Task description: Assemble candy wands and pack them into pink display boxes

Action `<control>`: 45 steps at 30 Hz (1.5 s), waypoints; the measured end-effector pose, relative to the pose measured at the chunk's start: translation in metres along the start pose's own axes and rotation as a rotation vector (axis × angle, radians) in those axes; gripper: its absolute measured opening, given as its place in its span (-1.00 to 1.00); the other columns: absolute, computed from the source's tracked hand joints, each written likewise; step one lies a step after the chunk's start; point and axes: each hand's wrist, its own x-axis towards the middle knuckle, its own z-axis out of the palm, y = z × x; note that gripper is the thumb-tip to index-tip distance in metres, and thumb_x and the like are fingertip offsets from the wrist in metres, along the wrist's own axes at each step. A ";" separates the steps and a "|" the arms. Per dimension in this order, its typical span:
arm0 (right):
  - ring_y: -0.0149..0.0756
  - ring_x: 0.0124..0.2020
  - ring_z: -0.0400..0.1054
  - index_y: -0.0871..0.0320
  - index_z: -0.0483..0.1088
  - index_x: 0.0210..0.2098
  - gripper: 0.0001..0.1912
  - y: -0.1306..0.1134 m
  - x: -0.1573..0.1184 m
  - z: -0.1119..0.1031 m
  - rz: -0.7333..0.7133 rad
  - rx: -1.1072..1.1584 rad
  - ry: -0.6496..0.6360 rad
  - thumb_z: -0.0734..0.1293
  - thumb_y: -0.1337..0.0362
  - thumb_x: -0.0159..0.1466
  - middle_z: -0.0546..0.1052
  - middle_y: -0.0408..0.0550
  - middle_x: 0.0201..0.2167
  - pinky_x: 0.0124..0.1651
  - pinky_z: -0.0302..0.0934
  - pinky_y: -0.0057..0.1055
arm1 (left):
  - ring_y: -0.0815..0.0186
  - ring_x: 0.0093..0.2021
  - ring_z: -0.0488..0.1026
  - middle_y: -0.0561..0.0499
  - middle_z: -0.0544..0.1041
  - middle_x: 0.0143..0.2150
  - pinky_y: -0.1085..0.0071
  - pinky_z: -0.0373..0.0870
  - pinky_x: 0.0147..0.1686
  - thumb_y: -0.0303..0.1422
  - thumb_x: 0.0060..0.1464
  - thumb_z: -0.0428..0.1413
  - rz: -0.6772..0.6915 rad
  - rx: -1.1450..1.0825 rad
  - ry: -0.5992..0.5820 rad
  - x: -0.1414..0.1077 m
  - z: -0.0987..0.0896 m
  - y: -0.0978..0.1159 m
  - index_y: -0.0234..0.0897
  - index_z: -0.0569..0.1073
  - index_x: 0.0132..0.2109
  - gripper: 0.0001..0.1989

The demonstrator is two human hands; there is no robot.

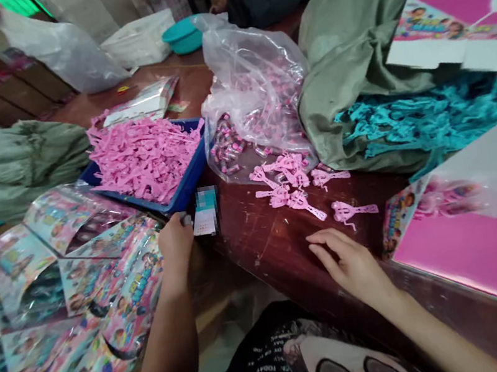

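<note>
From where I stand, a scarred, dark wooden table (pixel 268 252) carries a blue plastic tray (pixel 189 170), a clear plastic bag (pixel 253 66), a grey-green sack (pixel 352 69), a pink printed card panel (pixel 477 257), and loose pink plastic pieces (pixel 289 189) just beside the bag.

The left hand (pixel 175 246) sits just beside a small blurred card (pixel 204 212), near the corner of a blue tray (pixel 185 174) heaped with pink plastic pieces (pixel 145 158). The right hand (pixel 348 261) rests on the wooden table (pixel 261 240), near loose pink pieces (pixel 289 189) below a clear bag (pixel 253 66). Printed packets (pixel 82 300) lie at left.
</note>
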 end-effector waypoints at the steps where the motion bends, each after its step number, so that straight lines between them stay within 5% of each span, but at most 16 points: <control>1: -0.18 -0.09 0.51 0.03 0.43 -0.04 -0.81 0.001 0.005 0.007 -0.001 0.015 -0.016 0.22 0.24 0.43 0.57 0.00 -0.12 0.00 0.43 -0.21 | -0.07 -0.07 0.55 -0.24 0.63 -0.11 0.15 0.42 -0.10 -0.34 0.19 0.00 -0.022 0.011 -0.010 0.006 0.002 0.003 -0.27 0.55 -0.01 -0.68; 14: -0.19 -0.11 0.51 0.02 0.45 -0.08 -0.84 0.015 -0.011 0.000 0.080 0.035 0.006 0.25 0.22 0.42 0.57 -0.01 -0.15 -0.05 0.43 -0.23 | -0.10 -0.10 0.56 -0.27 0.64 -0.10 0.19 0.40 -0.21 -0.28 0.16 0.04 -0.065 0.036 -0.043 0.016 0.011 0.008 -0.29 0.52 0.03 -0.65; 22: -0.14 -0.02 0.48 0.02 0.42 -0.03 -0.82 0.034 0.000 -0.028 0.125 -0.101 0.185 0.25 0.20 0.41 0.55 0.02 -0.06 0.01 0.41 -0.15 | -0.06 0.09 0.45 -0.32 0.57 -0.05 0.19 0.32 0.02 -0.39 0.21 -0.07 0.165 0.111 0.147 0.000 0.014 0.014 -0.40 0.40 0.09 -0.64; 30: -0.14 0.02 0.43 0.05 0.41 0.00 -0.79 0.036 -0.004 -0.024 0.098 -0.093 0.196 0.23 0.23 0.42 0.52 0.06 -0.06 0.08 0.38 -0.13 | -0.09 0.03 0.48 -0.29 0.58 -0.09 0.11 0.30 0.05 -0.37 0.21 -0.08 0.237 0.079 0.141 -0.014 0.023 0.026 -0.38 0.38 0.08 -0.66; 33: -0.07 0.14 0.34 0.10 0.35 0.15 -0.66 0.040 0.005 -0.020 0.092 -0.243 0.224 0.21 0.27 0.41 0.46 0.15 0.09 0.20 0.28 -0.04 | -0.01 0.06 0.48 -0.22 0.57 0.02 0.16 0.31 0.09 -0.36 0.24 -0.08 0.374 -0.159 0.166 -0.020 0.018 0.054 -0.33 0.39 0.02 -0.72; 37: 0.13 0.30 0.13 0.22 0.20 0.33 -0.43 0.041 0.040 -0.022 0.258 -0.597 0.090 0.15 0.44 0.33 0.24 0.26 0.34 0.25 0.14 0.13 | 0.12 0.07 0.47 -0.13 0.57 0.05 0.25 0.32 0.13 -0.34 0.31 -0.07 0.762 -0.417 0.133 -0.038 0.005 0.134 -0.29 0.44 0.05 -0.71; 41: -0.01 0.25 0.20 0.27 0.19 0.34 -0.41 0.046 0.103 -0.038 0.351 -0.675 -0.089 0.09 0.52 0.33 0.30 0.26 0.30 0.25 0.16 -0.12 | 0.13 0.01 0.47 -0.08 0.59 -0.05 0.25 0.36 0.07 -0.45 0.27 -0.01 1.106 -0.293 0.011 -0.059 -0.008 0.218 -0.23 0.52 0.02 -0.73; 45: -0.10 0.12 0.36 0.26 0.40 0.13 -0.65 0.060 0.163 -0.051 0.408 -0.685 -0.175 0.13 0.35 0.45 0.50 0.21 0.08 0.15 0.25 -0.15 | 0.05 -0.06 0.47 -0.15 0.59 -0.19 0.19 0.40 -0.04 -0.55 0.20 0.00 1.137 -0.122 -0.017 -0.076 -0.015 0.249 -0.29 0.56 -0.16 -0.76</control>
